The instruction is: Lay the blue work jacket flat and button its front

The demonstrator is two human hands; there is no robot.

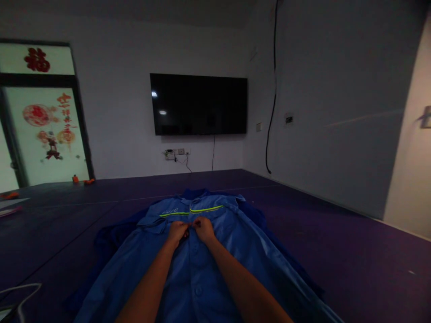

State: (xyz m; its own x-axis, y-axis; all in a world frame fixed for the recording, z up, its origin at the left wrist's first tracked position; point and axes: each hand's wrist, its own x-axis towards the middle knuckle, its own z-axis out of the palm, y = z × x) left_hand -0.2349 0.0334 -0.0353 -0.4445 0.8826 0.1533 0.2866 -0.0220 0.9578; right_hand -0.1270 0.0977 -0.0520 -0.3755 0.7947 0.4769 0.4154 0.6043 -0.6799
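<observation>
Item: one blue cloth jacket with yellow-green chest piping [193, 264], laid front side up on a dark purple flat surface [336, 242], collar end away from the wearer. Beneath it, showing at both sides: darker blue cloth [116, 235]. Left hand [178, 231]: fingers pinched on the jacket's front edge, just below the piping. Right hand [204, 229]: fingers likewise pinched there, just beside the left. From my remote feed, the light is too dim to tell whether a button sits between the fingertips. Nearer the wearer, on the jacket's front strip: one round blue button [198, 291].
</observation>
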